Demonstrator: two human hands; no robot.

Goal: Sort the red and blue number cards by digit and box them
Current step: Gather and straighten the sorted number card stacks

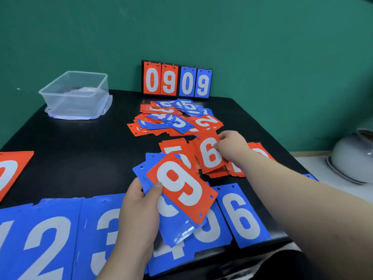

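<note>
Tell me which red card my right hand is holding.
The red 6: the right hand pinches its right edge. The red 9 lies atop the blue stack gripped by the left hand.

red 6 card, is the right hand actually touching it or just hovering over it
Touching. The head view shows the right hand pinching the red 6 card at its right edge, fingertips lying over the card face.

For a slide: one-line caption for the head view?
Left hand holds a card stack with a red card on top; right hand pinches a red 6.
</note>
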